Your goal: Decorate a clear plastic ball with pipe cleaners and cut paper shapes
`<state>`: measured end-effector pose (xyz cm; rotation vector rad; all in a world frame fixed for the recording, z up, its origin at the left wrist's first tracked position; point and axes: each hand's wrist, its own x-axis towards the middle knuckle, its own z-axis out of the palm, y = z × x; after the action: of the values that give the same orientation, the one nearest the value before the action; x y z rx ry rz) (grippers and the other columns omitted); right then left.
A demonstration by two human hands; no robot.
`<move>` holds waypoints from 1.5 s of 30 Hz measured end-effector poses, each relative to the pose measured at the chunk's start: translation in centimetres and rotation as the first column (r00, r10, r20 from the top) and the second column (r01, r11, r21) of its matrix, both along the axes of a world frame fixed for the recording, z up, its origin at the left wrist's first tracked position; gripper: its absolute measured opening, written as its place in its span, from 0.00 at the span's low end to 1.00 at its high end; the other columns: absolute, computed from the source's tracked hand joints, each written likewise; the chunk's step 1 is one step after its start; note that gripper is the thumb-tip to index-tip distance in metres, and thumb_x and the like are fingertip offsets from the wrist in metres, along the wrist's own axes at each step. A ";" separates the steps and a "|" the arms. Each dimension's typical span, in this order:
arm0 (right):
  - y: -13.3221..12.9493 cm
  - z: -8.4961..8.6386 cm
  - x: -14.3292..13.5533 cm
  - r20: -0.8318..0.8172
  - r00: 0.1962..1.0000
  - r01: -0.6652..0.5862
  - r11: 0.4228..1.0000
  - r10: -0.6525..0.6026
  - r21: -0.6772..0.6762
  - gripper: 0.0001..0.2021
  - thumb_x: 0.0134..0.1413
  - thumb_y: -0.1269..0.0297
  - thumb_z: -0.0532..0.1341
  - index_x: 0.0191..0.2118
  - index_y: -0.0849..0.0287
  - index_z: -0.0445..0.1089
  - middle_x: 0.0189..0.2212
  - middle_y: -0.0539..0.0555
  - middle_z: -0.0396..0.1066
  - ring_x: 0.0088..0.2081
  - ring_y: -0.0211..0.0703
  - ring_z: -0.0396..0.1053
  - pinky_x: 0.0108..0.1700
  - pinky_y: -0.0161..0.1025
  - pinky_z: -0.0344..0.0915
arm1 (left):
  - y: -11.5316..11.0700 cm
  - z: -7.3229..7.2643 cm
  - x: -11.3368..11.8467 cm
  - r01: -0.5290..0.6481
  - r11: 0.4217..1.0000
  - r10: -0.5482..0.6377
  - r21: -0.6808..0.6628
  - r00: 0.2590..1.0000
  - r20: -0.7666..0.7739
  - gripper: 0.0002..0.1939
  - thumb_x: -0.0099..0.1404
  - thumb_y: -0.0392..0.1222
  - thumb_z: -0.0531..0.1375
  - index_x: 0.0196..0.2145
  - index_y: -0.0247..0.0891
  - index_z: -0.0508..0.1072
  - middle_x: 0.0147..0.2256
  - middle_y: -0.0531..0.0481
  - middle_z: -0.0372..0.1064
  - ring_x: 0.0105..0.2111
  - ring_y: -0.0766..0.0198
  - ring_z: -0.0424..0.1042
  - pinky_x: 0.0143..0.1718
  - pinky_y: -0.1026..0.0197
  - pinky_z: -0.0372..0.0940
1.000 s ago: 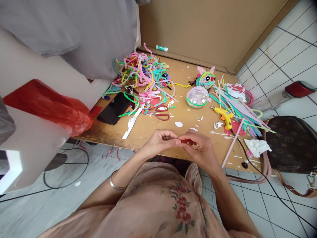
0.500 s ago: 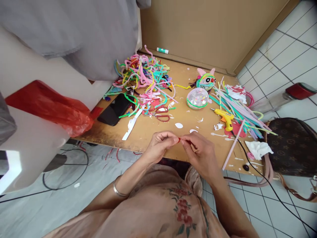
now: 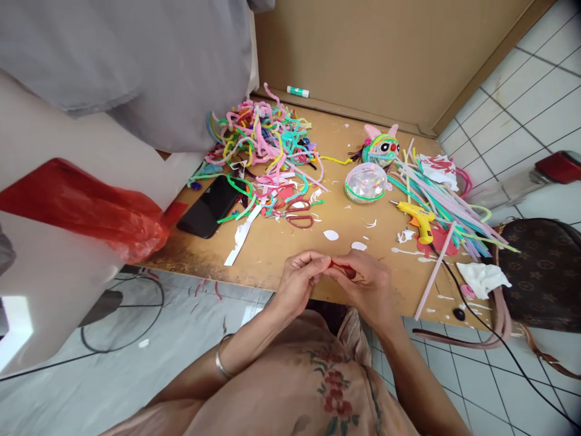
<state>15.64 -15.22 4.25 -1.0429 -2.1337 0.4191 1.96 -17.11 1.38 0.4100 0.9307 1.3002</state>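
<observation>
My left hand (image 3: 297,280) and my right hand (image 3: 367,283) meet over the table's front edge. Each is closed in a pinch on a small red piece (image 3: 348,272), which looks thin and flat; fingers hide part of it. Just beyond my hands lie two white paper ovals, one a white oval cutout (image 3: 331,235). Red-handled scissors (image 3: 299,221) rest further off to the left, partly among scraps. Behind the ovals stands a clear bowl-like shell (image 3: 364,181) with a green strip around it. A decorated ball (image 3: 382,147) with pink ears, googly eyes and a red nose sits behind that.
Tangled pipe cleaners (image 3: 267,136) heap at the back left beside a black phone (image 3: 207,209). On the right are a yellow glue gun (image 3: 416,218) with its cord, straight pipe cleaners (image 3: 447,197), and a brown bag (image 3: 535,266). A glue stick (image 3: 298,92) lies at the back.
More of the red piece now shows between my fingers, reaching into my right palm. Both hands have stayed close together. The view has shifted slightly.
</observation>
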 end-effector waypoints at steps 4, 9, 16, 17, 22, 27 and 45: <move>0.8 0.3 0.9 -0.081 0.993 -0.097 0.988 0.087 -0.120 0.05 0.58 0.63 0.64 0.34 0.59 0.76 0.22 0.49 0.69 0.24 0.35 0.62 0.27 0.34 0.57 | 0.2 0.3 -1.4 0.140 0.988 -0.132 0.069 0.985 -0.114 0.23 0.51 0.58 0.68 0.20 0.33 0.72 0.19 0.54 0.62 0.21 0.72 0.56 0.25 0.64 0.49; 1.4 0.4 1.3 -0.079 0.979 -0.197 0.965 0.185 -0.171 0.05 0.59 0.65 0.63 0.39 0.58 0.76 0.24 0.49 0.69 0.25 0.34 0.62 0.27 0.34 0.58 | 1.0 0.2 -3.1 0.345 0.927 -0.305 0.144 0.920 -0.244 0.20 0.52 0.55 0.69 0.23 0.33 0.75 0.19 0.55 0.62 0.22 0.72 0.56 0.26 0.64 0.50; 1.7 0.8 1.4 -0.061 0.969 -0.247 0.956 0.240 -0.159 0.10 0.62 0.68 0.59 0.47 0.55 0.74 0.26 0.49 0.68 0.28 0.37 0.64 0.30 0.35 0.60 | 1.8 0.3 -2.9 0.339 0.921 -0.309 0.193 0.935 -0.173 0.16 0.48 0.50 0.72 0.24 0.33 0.77 0.24 0.51 0.71 0.26 0.70 0.64 0.32 0.63 0.57; 1.7 0.9 1.5 -0.057 0.974 -0.224 0.960 0.217 -0.167 0.11 0.62 0.68 0.59 0.48 0.55 0.73 0.27 0.49 0.68 0.29 0.37 0.65 0.31 0.35 0.61 | 1.9 0.5 -2.8 0.307 0.930 -0.276 0.204 0.946 -0.168 0.17 0.47 0.50 0.73 0.23 0.33 0.77 0.23 0.52 0.70 0.25 0.70 0.62 0.31 0.64 0.56; 1.2 1.3 1.4 -0.016 0.992 -0.127 0.986 0.126 -0.107 0.09 0.60 0.67 0.61 0.46 0.57 0.71 0.30 0.50 0.69 0.30 0.37 0.66 0.32 0.35 0.63 | 1.8 1.0 -1.7 0.181 0.967 -0.168 0.181 0.982 -0.086 0.17 0.45 0.50 0.73 0.20 0.33 0.75 0.17 0.56 0.61 0.20 0.75 0.53 0.24 0.65 0.48; 0.9 1.2 0.5 0.134 0.990 -0.061 0.986 0.040 0.156 0.05 0.61 0.66 0.60 0.40 0.59 0.71 0.27 0.52 0.69 0.29 0.40 0.66 0.32 0.37 0.61 | 1.5 1.0 -0.6 0.056 0.992 -0.061 0.110 0.997 0.047 0.15 0.44 0.47 0.73 0.21 0.33 0.76 0.19 0.55 0.63 0.21 0.74 0.54 0.25 0.66 0.50; 3.2 -1.8 2.0 0.047 0.987 -0.161 0.946 0.154 0.283 0.07 0.59 0.70 0.60 0.30 0.57 0.66 0.19 0.46 0.64 0.21 0.35 0.63 0.23 0.33 0.58 | 2.4 -0.6 -0.7 0.252 0.940 -0.157 0.229 0.918 -0.365 0.26 0.53 0.62 0.65 0.19 0.33 0.72 0.23 0.53 0.59 0.25 0.69 0.55 0.29 0.62 0.47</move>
<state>17.68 -12.01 2.47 -0.7198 -2.2269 0.1636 1.24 -14.74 0.77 0.9509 0.9674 1.1826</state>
